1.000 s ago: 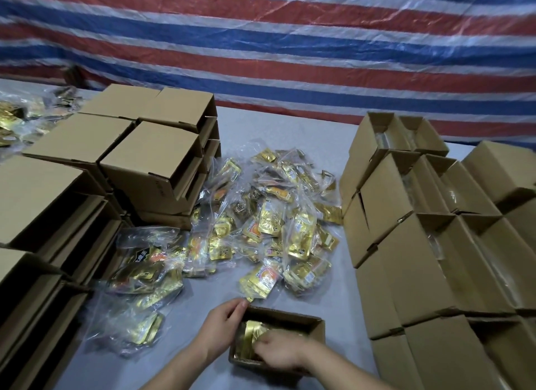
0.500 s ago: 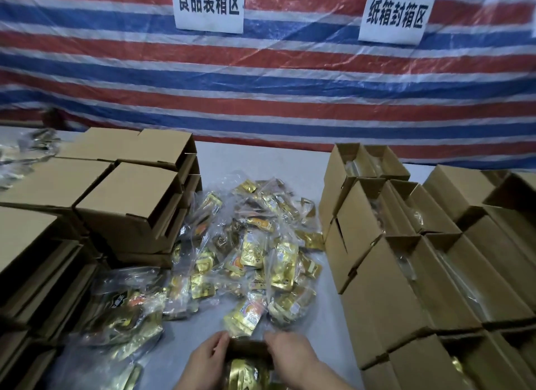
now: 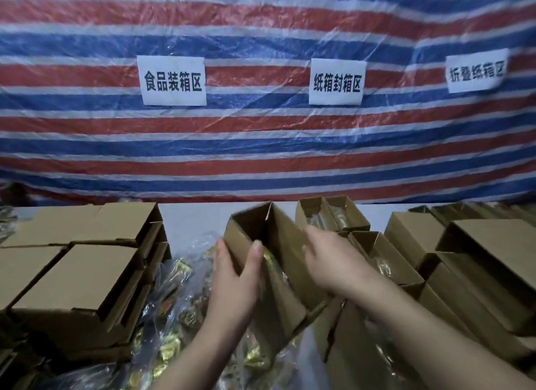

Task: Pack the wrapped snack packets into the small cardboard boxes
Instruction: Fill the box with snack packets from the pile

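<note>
While the red, white and blue striped tarpaulin [image 3: 261, 145] fills the background, the stacks of closed brown cardboard boxes [image 3: 78, 273] stand at the left and the rows of open brown cardboard boxes [image 3: 475, 273] at the right. Between them the open-topped small brown cardboard box [image 3: 278, 262] is held up above the grey tabletop [image 3: 191, 218], its long axis running away from the person and slightly leftward, open end tipped toward the camera. A gold snack packet [image 3: 268, 257] shows inside. The left hand [image 3: 235, 282] grips the near-left wall, thumb inside the opening. The right hand [image 3: 333, 262] lies on the right wall; its fingers are hidden, so its grip cannot be told. The open rows lie rightward, nearer the right hand, so setting it there likely follows. Loose gold packets in clear wrap [image 3: 179, 317] lie below left.
</note>
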`<state>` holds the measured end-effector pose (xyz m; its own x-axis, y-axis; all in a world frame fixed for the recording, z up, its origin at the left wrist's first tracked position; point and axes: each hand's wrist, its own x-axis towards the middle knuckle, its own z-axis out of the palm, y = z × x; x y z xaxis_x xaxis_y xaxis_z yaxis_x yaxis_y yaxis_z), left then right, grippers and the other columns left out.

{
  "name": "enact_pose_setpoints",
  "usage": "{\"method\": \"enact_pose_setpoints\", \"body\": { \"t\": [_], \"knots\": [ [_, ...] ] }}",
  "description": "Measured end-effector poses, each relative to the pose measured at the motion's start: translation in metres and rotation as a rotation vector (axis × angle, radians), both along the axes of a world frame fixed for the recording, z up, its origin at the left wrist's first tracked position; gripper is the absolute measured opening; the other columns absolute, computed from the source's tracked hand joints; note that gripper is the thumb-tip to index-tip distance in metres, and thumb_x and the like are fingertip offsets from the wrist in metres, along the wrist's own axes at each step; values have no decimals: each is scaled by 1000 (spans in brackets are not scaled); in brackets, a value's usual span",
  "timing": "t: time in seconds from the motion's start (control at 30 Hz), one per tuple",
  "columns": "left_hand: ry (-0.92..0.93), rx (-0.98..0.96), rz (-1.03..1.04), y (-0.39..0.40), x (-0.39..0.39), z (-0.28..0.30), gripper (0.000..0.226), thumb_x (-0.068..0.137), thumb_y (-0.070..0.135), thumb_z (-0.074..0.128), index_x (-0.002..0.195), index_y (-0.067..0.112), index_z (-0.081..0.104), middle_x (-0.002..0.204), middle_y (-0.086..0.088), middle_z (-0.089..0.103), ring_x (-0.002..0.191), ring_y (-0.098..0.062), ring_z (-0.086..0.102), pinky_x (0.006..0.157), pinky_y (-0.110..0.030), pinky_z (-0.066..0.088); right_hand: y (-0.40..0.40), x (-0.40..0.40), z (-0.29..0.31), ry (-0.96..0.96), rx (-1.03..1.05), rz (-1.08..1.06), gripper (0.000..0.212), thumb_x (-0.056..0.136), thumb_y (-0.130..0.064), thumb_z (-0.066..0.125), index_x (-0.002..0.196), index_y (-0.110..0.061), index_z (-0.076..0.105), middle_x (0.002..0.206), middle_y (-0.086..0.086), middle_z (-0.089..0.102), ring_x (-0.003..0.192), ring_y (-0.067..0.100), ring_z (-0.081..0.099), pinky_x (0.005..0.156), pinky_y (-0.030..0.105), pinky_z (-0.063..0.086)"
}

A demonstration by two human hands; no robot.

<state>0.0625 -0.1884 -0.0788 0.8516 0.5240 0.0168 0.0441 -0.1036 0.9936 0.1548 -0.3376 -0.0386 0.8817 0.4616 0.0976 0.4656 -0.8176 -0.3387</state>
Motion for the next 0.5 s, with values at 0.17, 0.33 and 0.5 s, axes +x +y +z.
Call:
{"method": "enact_pose_setpoints", "body": {
  "t": [0.17, 0.33, 0.5],
  "knots": [
    [-101, -172, -191, -42, 124, 59, 65, 93, 57, 52, 149, 31, 30, 143, 3, 45, 128, -20, 46, 108, -40, 37, -22, 86, 61, -50, -50, -213, 7, 96, -16, 51, 103, -17, 52, 100, 5, 60, 91, 25, 60, 76, 39, 52],
    [12, -134, -295, -85, 207, 70, 66, 91, 22, 53, 151, 24, 23, 146, -9, 43, 131, -30, 45, 111, -50, 40, -45, 160, 71, 11, -61, -326, 10, 92, -18, 61, 100, -14, 60, 98, 7, 64, 87, 25, 62, 75, 37, 56],
    [43, -84, -437, -100, 273, 68, 58, 98, 18, 47, 150, 29, 25, 138, -8, 52, 123, -29, 52, 107, -51, 44, -70, 222, 65, 9, -68, -373, 15, 89, -15, 61, 104, -13, 62, 95, 7, 64, 86, 25, 64, 80, 40, 58]
  ]
}}
